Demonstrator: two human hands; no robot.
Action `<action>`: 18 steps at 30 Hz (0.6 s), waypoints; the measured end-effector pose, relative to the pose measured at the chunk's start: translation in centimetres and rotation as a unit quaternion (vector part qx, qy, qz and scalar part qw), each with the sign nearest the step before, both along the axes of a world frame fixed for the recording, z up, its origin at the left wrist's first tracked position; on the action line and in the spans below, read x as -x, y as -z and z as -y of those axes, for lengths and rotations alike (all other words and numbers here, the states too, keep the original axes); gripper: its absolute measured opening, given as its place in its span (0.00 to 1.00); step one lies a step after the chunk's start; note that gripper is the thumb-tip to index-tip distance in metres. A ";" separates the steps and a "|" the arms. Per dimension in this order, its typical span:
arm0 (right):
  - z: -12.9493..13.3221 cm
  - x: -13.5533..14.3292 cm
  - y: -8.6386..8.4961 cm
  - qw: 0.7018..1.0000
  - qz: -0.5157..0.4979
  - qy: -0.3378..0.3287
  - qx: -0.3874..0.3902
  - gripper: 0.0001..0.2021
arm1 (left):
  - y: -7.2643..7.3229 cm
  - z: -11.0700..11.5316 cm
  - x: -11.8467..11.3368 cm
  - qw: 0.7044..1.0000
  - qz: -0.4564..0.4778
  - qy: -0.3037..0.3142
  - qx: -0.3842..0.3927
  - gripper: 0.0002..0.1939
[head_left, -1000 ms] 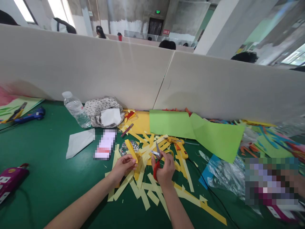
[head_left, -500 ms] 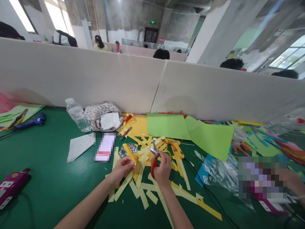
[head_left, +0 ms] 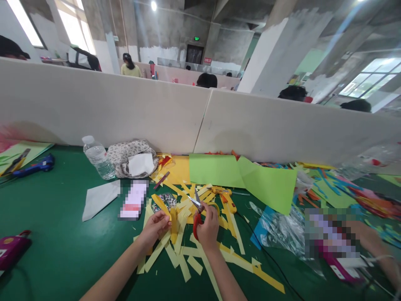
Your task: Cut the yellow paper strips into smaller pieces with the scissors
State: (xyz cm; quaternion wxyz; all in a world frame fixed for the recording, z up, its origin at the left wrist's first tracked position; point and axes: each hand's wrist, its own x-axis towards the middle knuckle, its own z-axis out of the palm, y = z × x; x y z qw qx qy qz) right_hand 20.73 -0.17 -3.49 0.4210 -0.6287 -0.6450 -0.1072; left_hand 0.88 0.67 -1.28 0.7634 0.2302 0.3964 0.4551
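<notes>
1. Left hand (head_left: 156,229) is pinching a yellow strip (head_left: 161,205) between thumb and fingers, narrow grip, and the strip is slanting up and away toward the far edge of the bench (head_left: 78,259).
2. Over on the right, the right hand (head_left: 208,225) is closing around the red handles of the scissors (head_left: 197,223); their blades are standing apart, pointing at the far edge.
3. Both hands are working over the middle of the bench, where paper strips (head_left: 184,267) are lying in a loose, crossing heap.
4. Just beyond the scissors, a yellow glue gun (head_left: 230,203) is resting among them, its dark cord trailing toward the near side.
5. Green sheets (head_left: 213,169) are lining the far edge, right by the pale partition (head_left: 125,108).
6. Left of those, a patterned cloth bag (head_left: 131,154) is sitting beside a leaning water bottle (head_left: 99,159).
7. Toward the right side, clear plastic (head_left: 286,232) is crumpling over blue paper (head_left: 260,228), and another person's arm (head_left: 372,242) is reaching in near a pixelated patch.
</notes>
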 end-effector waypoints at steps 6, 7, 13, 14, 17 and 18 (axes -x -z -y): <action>0.1 0.3 -0.6 1.000 0.003 -0.024 -0.004 0.20 | -1.4 -1.1 -0.6 0.999 -0.030 0.005 -0.016 0.14; 0.1 0.3 -0.7 1.000 0.005 -0.028 -0.008 0.21 | -1.7 -1.5 -0.9 0.999 -0.036 0.002 -0.030 0.14; -0.1 0.5 -1.3 0.998 0.004 -0.066 0.011 0.20 | -2.0 -3.2 -3.6 0.994 -0.040 -0.060 -0.084 0.16; -0.1 0.5 -1.4 0.997 0.000 -0.071 0.011 0.21 | -1.8 -3.3 -3.9 0.993 -0.028 -0.073 -0.093 0.16; -0.2 0.5 -1.5 0.997 -0.006 -0.075 0.023 0.21 | -1.1 -3.4 -4.4 0.991 -0.021 -0.058 -0.116 0.13; -0.2 0.5 -1.5 0.996 -0.005 -0.078 0.039 0.22 | -0.7 -3.4 -4.3 0.991 -0.020 -0.047 -0.121 0.12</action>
